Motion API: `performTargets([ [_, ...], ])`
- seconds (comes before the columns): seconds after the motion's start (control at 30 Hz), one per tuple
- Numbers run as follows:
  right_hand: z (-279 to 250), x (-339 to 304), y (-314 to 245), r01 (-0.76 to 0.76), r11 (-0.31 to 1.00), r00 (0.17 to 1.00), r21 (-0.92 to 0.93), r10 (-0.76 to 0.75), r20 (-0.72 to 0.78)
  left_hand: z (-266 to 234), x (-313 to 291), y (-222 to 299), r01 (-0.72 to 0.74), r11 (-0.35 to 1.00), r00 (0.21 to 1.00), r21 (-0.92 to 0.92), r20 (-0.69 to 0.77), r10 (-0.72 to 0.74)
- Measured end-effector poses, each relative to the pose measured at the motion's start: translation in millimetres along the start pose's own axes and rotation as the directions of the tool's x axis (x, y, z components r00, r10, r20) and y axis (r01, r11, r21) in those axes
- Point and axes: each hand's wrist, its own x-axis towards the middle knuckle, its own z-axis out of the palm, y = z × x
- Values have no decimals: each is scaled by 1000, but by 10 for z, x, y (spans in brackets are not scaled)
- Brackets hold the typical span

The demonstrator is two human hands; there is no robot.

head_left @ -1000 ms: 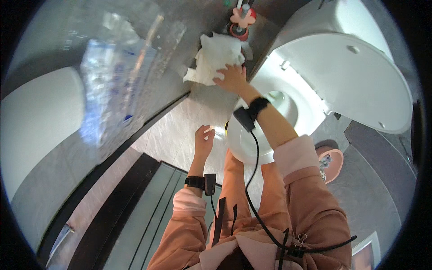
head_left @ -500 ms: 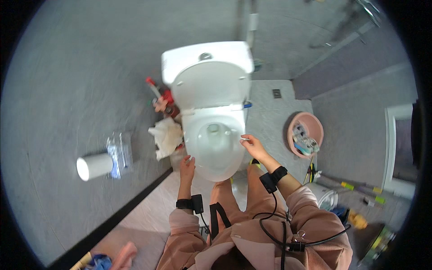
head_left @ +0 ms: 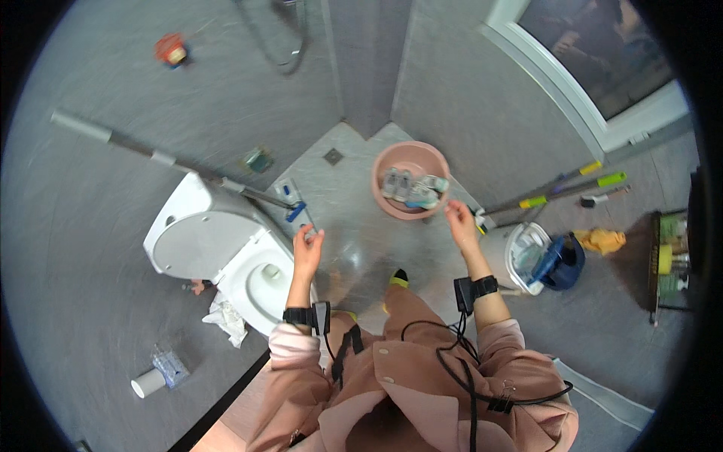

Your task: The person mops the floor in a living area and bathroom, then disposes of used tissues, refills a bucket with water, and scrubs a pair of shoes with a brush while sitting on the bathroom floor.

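My left hand [head_left: 306,255] is held in the air beside the white toilet [head_left: 248,275], whose lid is raised. Its fingers are loosely bent and apart, with nothing seen in them. My right hand [head_left: 462,226] hovers near the rim of a pink basin [head_left: 410,154], also empty with fingers loosely curled. Several light-coloured shoes [head_left: 403,183] lie inside that basin on the floor. Black devices on straps circle both my wrists, and black cables run along my right side.
A blue-headed mop [head_left: 295,211] leans by the toilet. To the right stand a white bucket [head_left: 520,260] with dark blue cloth, long green-ended poles [head_left: 572,188], and a yellow cloth [head_left: 600,241]. White paper [head_left: 224,320] lies left of the toilet. A window [head_left: 602,128] is at the upper right.
My view and body have turned right, from facing the toilet to facing the pink basin. Both hands have moved away from the toilet bowl, still empty.
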Motion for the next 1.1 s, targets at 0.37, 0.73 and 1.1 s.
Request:
performTargets([
  [0.37, -2550, 906, -1338, 273, 827, 741, -492, -507, -440, 1706, 760, 2369, -340, 940, 909, -33, 246, 337],
  [0.73, -2787, 2324, -4232, 289, 242, 297, -926, -942, -153, 2196, 2166, 5017, -916, 401, 393, -5, 182, 901],
  [1.1, -2811, 3935, -6040, 34, 217, 236, -976, -950, -203, 3452, 3395, 6610, -933, 83, 175, 350, 240, 955],
])
